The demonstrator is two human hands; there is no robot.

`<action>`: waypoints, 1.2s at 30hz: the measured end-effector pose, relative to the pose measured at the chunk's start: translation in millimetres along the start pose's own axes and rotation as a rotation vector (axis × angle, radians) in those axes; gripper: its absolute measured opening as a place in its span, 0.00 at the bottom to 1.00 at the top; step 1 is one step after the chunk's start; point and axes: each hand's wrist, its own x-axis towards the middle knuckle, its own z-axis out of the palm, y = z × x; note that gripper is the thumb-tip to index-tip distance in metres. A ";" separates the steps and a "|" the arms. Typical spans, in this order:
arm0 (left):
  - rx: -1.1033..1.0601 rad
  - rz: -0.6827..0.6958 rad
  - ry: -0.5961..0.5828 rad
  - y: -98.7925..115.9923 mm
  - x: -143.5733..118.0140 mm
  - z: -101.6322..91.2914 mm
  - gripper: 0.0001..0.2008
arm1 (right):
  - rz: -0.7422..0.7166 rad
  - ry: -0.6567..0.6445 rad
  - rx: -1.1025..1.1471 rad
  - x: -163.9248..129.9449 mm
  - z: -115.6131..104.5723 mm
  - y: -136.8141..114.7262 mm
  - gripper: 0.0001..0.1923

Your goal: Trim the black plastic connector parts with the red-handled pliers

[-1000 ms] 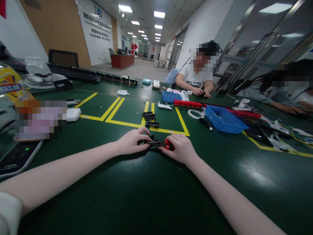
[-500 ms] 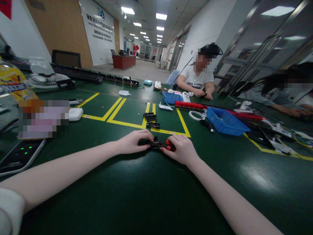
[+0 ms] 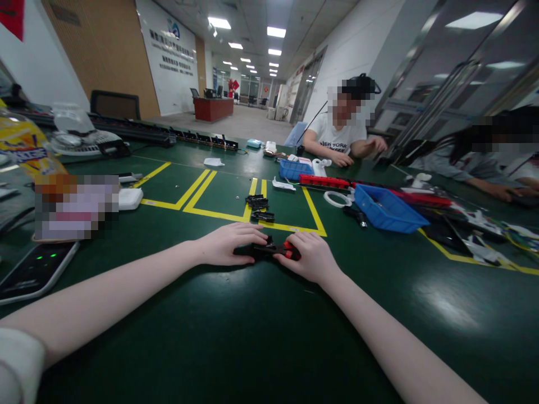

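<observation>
Left hand [image 3: 225, 245] lay curled over a small black part [image 3: 257, 251], fingers draped across its top, grip closed on it and pressing it to the surface [image 3: 252, 336]. Right hand [image 3: 310, 256] met it from the other side, grip clenched round the red handles of a small hand tool [image 3: 286, 251], whose dark metal nose reached into the black part between the two hands. Held low, flat on the surface, just short of a yellow tape line [image 3: 290, 227].

Black part looked like moulded plastic, blocky and matte; exact shape hidden under the fingers. Tool handles glossy red, short and rounded. Surface a dark green mat, smooth, faintly shiny under the ceiling lights, marked out in yellow rectangles.

Just beyond the hands, inside the taped box, sat a small stack of similar black parts [image 3: 259, 206]. Farther right lay a blue plastic bin [image 3: 385, 209], angular and open-topped, with a white ring [image 3: 337, 197] and a long red strip [image 3: 324, 180] beside it. A second, smaller blue bin [image 3: 293, 168] stood farther back. Off to the left rested a phone [image 3: 36, 270] with green lights, a flat white box [image 3: 129, 197] and a yellow bag [image 3: 23, 147].

Across the surface sat a person in a white shirt [image 3: 339, 140], forearms on the edge; another person's arm [image 3: 480, 179] lay at the far right. Nothing stood between the hands and the stack.
</observation>
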 end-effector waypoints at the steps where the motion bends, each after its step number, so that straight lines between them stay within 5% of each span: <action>1: -0.001 -0.002 -0.001 -0.1 0.2 0.4 0.23 | -0.002 -0.002 0.000 0.0 0.0 0.0 0.18; 15: 0.059 0.020 0.088 -1.9 -0.1 8.8 0.14 | -0.017 0.000 -0.014 0.2 -0.6 -1.3 0.18; 24: -0.093 -0.090 -0.048 4.2 1.0 0.7 0.22 | -0.016 -0.021 -0.036 0.8 -1.9 -2.4 0.18; 36: -0.054 -0.083 -0.037 3.5 1.3 3.1 0.16 | -0.020 -0.010 -0.013 0.4 -1.6 -2.2 0.18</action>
